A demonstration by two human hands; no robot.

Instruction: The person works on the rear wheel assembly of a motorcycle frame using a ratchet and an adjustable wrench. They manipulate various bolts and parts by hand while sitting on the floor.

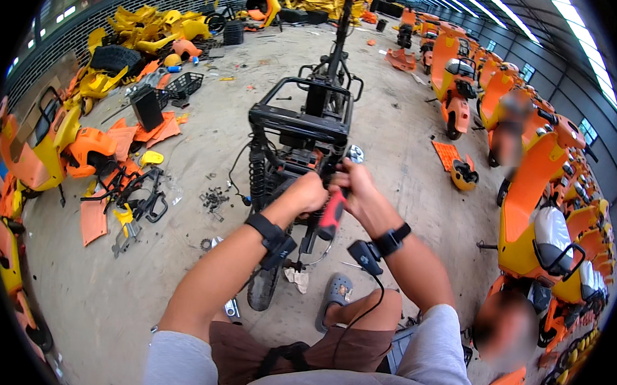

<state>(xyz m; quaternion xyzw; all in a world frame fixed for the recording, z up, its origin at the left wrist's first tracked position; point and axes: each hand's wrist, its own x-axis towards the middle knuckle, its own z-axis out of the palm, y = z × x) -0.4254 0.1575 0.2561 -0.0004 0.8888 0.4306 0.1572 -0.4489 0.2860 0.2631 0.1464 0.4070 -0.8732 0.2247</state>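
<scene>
A stripped scooter frame (298, 123) of black tubing stands upright in front of me, its rear end and rear wheel (263, 287) towards me. My left hand (307, 194) is closed against the rear of the frame, and what its fingers hold, if anything, is hidden. Close beside it on the right, my right hand (355, 188) is closed around the upper part of a tool with a red-and-black handle (331, 215). The handle points down towards me; its working end is hidden. A black coil-spring shock absorber (257, 169) sits left of my hands.
Small loose parts (214, 199) and black brackets (140, 192) lie on the floor at left. Yellow panels (150, 31) are heaped behind them. Orange-and-yellow scooters (535, 195) line the right side. A yellow-and-black helmet-like shell (465, 174) lies nearby.
</scene>
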